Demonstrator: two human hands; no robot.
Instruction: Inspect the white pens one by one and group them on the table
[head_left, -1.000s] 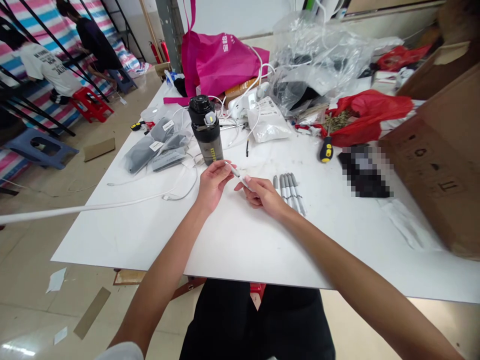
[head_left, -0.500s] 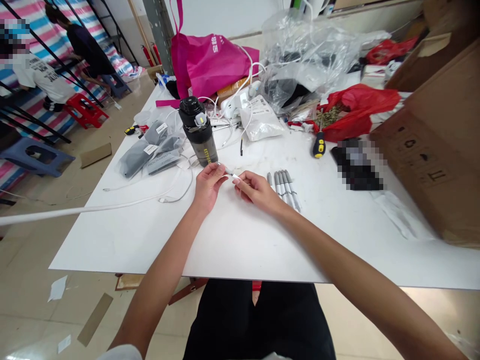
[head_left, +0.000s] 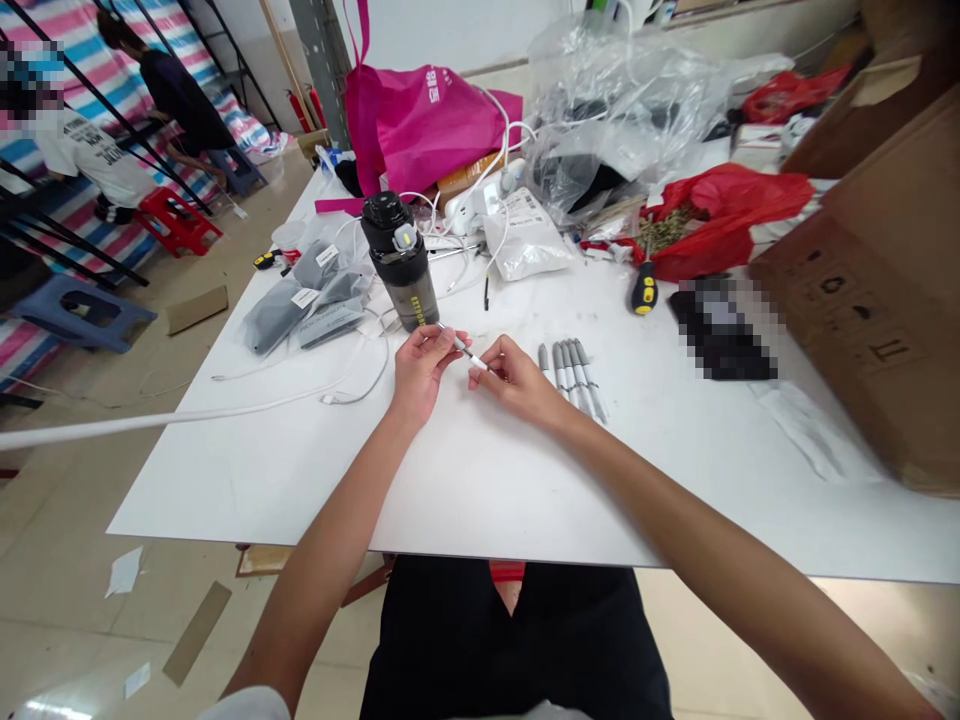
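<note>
Pen (head_left: 476,360), slim, grey and white, held slanting between your two hands on the near side of the black bottle (head_left: 401,265). Your left hand (head_left: 418,372) pinches its far end; your right hand (head_left: 517,382) grips its near end, fingers curled. On the white tabletop (head_left: 480,480), a row of similar pens (head_left: 574,378) lies right of the bottle. Grey items in clear bags (head_left: 300,300) sit left of it, a pink bag (head_left: 435,130) behind, and a yellow-and-black screwdriver (head_left: 643,290) well to its right.
</note>
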